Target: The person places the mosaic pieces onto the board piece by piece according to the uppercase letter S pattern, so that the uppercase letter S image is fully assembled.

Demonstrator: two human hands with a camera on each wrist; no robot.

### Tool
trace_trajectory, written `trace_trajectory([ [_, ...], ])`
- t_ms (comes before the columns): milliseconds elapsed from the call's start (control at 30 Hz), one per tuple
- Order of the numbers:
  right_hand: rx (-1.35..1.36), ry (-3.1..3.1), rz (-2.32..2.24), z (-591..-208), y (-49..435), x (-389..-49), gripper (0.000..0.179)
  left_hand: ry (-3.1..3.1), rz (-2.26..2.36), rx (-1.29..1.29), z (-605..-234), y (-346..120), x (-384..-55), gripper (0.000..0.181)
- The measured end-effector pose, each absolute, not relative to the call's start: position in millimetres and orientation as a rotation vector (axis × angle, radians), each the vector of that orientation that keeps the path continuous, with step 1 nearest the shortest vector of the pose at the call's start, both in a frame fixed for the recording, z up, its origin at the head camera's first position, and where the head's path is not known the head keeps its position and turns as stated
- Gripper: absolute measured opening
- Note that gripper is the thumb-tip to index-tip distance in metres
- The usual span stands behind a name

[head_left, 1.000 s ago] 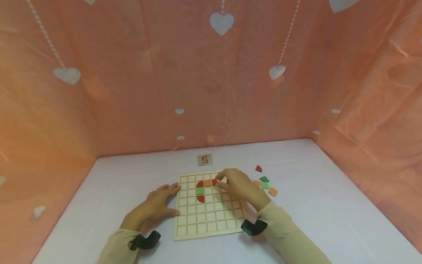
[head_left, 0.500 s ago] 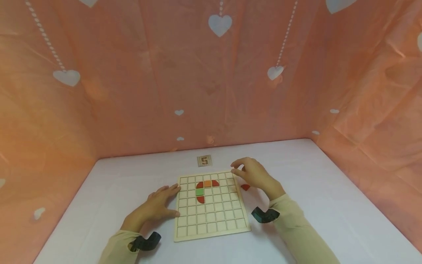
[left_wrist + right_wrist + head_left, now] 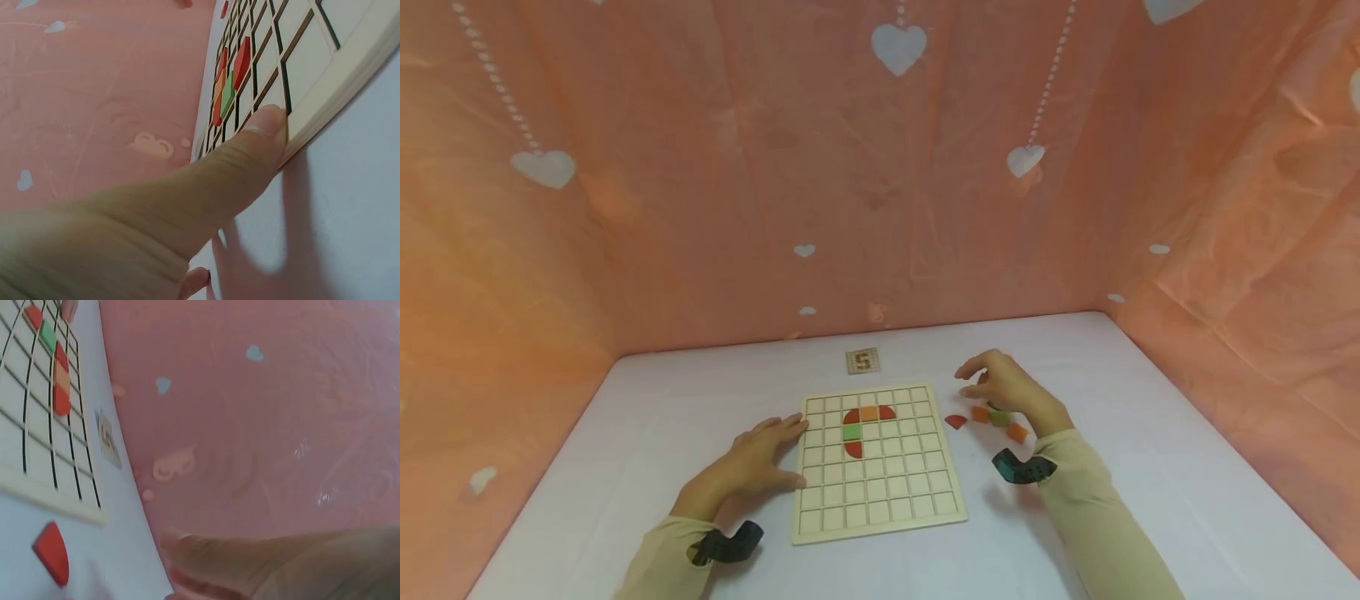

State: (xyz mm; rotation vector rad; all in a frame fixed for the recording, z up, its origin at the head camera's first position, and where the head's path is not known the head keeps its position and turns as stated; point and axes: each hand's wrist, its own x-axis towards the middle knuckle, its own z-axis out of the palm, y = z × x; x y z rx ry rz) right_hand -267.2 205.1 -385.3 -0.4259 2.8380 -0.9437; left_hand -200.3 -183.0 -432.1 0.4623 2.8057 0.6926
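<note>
A pale wooden grid board [image 3: 880, 492] lies on the table. In it sit an orange square tile [image 3: 868, 413], a light green square tile [image 3: 852, 432] and several red quarter-round tiles [image 3: 853, 450]. My left hand [image 3: 752, 462] rests along the board's left edge with spread fingers; its thumb [image 3: 265, 122] touches the rim in the left wrist view. Off the board's right side, my right hand [image 3: 1007, 385] hovers with loosely bent fingers, a gap between thumb and forefinger. Close by lie a loose red tile [image 3: 956, 422], orange tiles [image 3: 1017, 432] and a green tile [image 3: 999, 417], partly under the wrist.
Behind the board lies a small square card [image 3: 862, 361] with an S-like pattern. White cloth covers the table [image 3: 737, 367]. A pink-orange curtain [image 3: 737, 208] with pale hearts closes off the back and both sides.
My right hand has withdrawn from the red tile at the top row and moved right, off the board to above the loose tiles. The left hand has stayed at the board's edge.
</note>
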Motion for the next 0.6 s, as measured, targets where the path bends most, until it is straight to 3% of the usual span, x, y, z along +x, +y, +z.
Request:
trace_trajectory([
  [300, -0.265, 2.742, -0.680, -393, 217, -261, 0.019, 2.817, 0.711, 0.515, -435, -185, -203, 0.087],
  [600, -0.162, 2.749, -0.677, -406, 216, -265, 0.022, 2.822, 0.694, 0.518, -434, -188, -203, 0.087],
])
